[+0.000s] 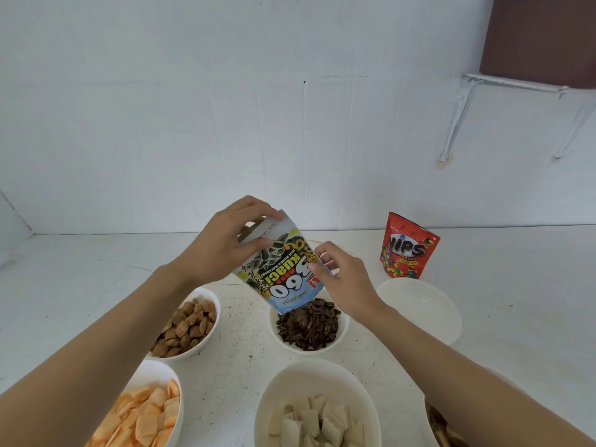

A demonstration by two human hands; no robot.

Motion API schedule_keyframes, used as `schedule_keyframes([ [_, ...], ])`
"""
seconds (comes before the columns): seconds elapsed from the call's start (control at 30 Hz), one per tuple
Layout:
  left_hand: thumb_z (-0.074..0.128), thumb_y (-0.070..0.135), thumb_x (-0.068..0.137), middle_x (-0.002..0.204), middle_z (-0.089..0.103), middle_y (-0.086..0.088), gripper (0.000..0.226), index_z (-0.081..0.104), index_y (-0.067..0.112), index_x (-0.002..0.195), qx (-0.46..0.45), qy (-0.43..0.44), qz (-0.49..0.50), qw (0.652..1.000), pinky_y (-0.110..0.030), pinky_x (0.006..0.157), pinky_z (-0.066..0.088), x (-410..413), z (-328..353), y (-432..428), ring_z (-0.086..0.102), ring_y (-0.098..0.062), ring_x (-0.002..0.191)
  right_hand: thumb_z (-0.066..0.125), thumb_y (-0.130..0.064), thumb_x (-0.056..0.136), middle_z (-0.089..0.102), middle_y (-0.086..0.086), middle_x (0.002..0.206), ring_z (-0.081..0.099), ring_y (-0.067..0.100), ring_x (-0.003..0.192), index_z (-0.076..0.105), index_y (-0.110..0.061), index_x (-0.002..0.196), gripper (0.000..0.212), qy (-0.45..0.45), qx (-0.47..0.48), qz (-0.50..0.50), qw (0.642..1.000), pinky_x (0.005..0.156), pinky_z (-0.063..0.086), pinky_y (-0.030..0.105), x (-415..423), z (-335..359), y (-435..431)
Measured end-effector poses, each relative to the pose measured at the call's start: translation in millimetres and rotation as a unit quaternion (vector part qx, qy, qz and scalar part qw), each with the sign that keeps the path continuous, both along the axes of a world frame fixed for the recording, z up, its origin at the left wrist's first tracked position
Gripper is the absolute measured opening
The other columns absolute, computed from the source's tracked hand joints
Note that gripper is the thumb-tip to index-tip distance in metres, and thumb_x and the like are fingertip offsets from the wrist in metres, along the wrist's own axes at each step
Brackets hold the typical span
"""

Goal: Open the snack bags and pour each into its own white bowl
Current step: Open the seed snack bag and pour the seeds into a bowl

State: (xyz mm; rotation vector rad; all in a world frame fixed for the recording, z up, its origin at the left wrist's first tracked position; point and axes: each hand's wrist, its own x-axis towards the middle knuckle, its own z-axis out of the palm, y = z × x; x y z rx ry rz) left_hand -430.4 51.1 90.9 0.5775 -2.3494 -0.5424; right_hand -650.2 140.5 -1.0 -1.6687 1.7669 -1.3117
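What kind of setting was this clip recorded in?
Probably a plain home or staged tabletop, not clearly a kitchen: a bare white table against a white panelled wall, with a bracketed dark brown wall shelf at upper right. Nothing but snack bowls and bags sits out.

The left hand (222, 243) grips the bottom end of an upturned sunflower seed bag (280, 269), while the right hand (345, 279) pinches its side edge. The bag's mouth hangs just over a white bowl (342, 333) heaped with dark seeds (308, 324), below and between the hands. Under the left forearm sit a bowl of brown pillow snacks (187, 327) and a bowl of orange chips (145, 414). An empty bowl (419, 311) lies right of the right hand, a red candy bag (408, 246) standing behind it on the counter (96, 269). Nearest the person, between the forearms, is a bowl of pale wafers (317, 421).
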Motion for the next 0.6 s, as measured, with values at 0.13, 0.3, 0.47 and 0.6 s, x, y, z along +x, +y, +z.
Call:
schedule_keyframes([
  [0.13, 0.077, 0.017, 0.086, 0.105, 0.064, 0.003, 0.013, 0.069, 0.017, 0.097, 0.007, 0.036, 0.022, 0.999, -0.029, 0.073, 0.059, -8, -8, 2, 0.065, -0.011, 0.097, 0.056, -0.022, 0.1, 0.067, -0.004, 0.09, 0.065, 0.01, 0.085, 0.053, -0.021, 0.097, 0.005, 0.018, 0.028, -0.004, 0.999, 0.07, 0.055, 0.027, -1, -12, 1],
  [0.3, 0.076, 0.024, 0.088, 0.118, 0.064, 0.011, 0.028, 0.065, 0.023, 0.113, 0.02, -0.026, 0.003, 0.999, -0.037, 0.08, 0.057, -8, -26, -1, 0.062, -0.012, 0.108, 0.051, -0.013, 0.102, 0.07, 0.006, 0.094, 0.068, 0.015, 0.086, 0.048, -0.021, 0.091, 0.014, -0.006, 0.04, -0.02, 0.999, 0.057, 0.048, 0.014, -6, -26, 6],
  [0.47, 0.074, 0.027, 0.089, 0.128, 0.058, 0.011, 0.052, 0.049, 0.033, 0.134, 0.066, -0.031, -0.01, 0.997, -0.028, 0.078, 0.06, -5, -28, 1, 0.063, -0.012, 0.112, 0.049, -0.011, 0.102, 0.071, 0.009, 0.089, 0.068, 0.022, 0.083, 0.044, -0.019, 0.09, 0.015, -0.037, 0.047, -0.038, 0.997, 0.06, 0.048, 0.03, -11, -31, 5],
  [0.6, 0.073, 0.039, 0.086, 0.11, 0.072, 0.007, 0.053, 0.052, 0.032, 0.134, 0.189, 0.047, 0.04, 0.98, -0.033, 0.079, 0.061, -14, -23, 4, 0.073, -0.013, 0.093, 0.051, -0.009, 0.101, 0.072, 0.009, 0.091, 0.069, 0.024, 0.087, 0.048, -0.02, 0.092, 0.014, -0.063, 0.03, -0.054, 0.996, 0.065, 0.053, 0.036, -13, -29, 5],
])
